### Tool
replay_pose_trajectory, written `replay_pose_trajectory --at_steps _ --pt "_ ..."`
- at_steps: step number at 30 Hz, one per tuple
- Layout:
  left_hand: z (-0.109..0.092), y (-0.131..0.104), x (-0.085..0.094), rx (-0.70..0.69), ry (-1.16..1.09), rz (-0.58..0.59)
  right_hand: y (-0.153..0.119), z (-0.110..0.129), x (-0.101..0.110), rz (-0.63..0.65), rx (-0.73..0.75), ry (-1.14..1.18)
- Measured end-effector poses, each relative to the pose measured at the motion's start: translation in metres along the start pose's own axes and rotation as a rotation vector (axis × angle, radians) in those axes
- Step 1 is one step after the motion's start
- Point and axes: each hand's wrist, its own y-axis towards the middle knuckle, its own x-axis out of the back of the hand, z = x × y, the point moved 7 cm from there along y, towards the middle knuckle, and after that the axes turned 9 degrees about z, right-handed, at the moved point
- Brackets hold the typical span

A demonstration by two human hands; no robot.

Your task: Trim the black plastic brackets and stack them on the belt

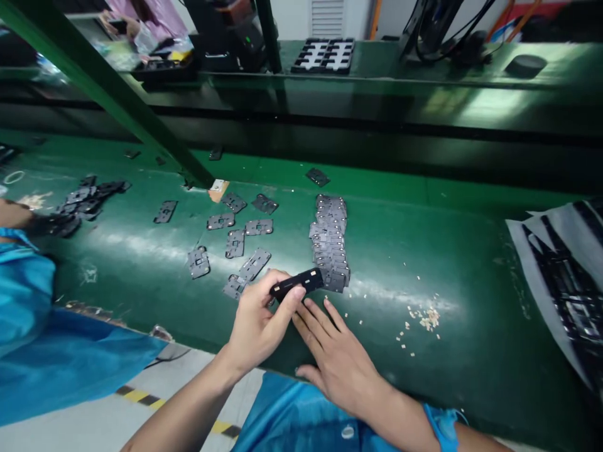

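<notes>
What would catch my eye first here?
The overlapping column of dark plates, mid-picture, stands out first. At its near end, the left hand holds a black part in its fingers, the right hand close by. Further right, pale bits lie scattered on the green bench.

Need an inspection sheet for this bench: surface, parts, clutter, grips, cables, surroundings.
Surface: green worktop, worn along its near edge at left.
Parts: black part in hand; overlapping row of dark parts beyond it; loose dark parts left of the row.
Clutter: small pale pieces scattered right of the hands.
Grips: left grip holds the black part; right grip palm down, fingers extended, close by; contact unclear.
Cables: black cables at back right; thin dark cable below the worktop edge.
Surroundings: co-worker's blue sleeve at left; slanting green post.
</notes>
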Motion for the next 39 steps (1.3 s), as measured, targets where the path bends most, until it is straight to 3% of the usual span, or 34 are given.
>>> replay_pose_trajectory --at_steps 2,5,9,11,13,17,19,21,23,27,29,36,39 --pt "0.003 -0.004 0.0 0.003 0.022 0.008 -0.007 -0.008 -0.003 0.035 -0.036 -0.05" --pt "0.006 -0.005 0.004 0.003 0.033 0.01 -0.039 -0.028 0.002 0.021 -0.125 -0.112" --pt "0.01 -0.005 0.009 -0.023 0.046 0.014 -0.091 -0.061 0.022 -0.147 -0.428 -0.185" --pt "0.013 -0.005 0.009 -0.034 0.045 0.027 -0.103 -0.065 0.031 -0.225 -0.541 -0.207" --pt "0.015 -0.005 0.006 -0.038 0.036 0.035 -0.091 -0.054 0.032 -0.213 -0.489 -0.2" --pt "0.015 -0.004 0.0 -0.037 0.019 0.046 -0.032 -0.016 0.021 -0.074 -0.16 -0.163" --pt "0.014 -0.005 0.0 -0.042 0.026 0.044 -0.015 -0.011 0.015 -0.039 -0.092 -0.162" --pt "0.013 -0.005 0.003 -0.045 0.035 0.039 -0.018 -0.015 0.011 -0.023 -0.088 -0.171" --pt "0.015 -0.005 0.006 -0.038 0.041 0.036 -0.038 -0.027 0.009 -0.021 -0.132 -0.175" --pt "0.022 -0.006 0.01 -0.026 0.047 0.039 -0.094 -0.056 0.021 -0.149 -0.401 -0.203" --pt "0.024 -0.006 0.008 -0.03 0.044 0.049 -0.102 -0.056 0.027 -0.2 -0.46 -0.207" --pt "0.023 -0.005 0.003 -0.057 0.048 0.054 -0.015 -0.009 0.015 -0.044 -0.092 -0.171" --pt "0.021 -0.008 0.009 -0.084 0.073 0.029 -0.012 -0.013 0.009 0.006 -0.071 -0.192"
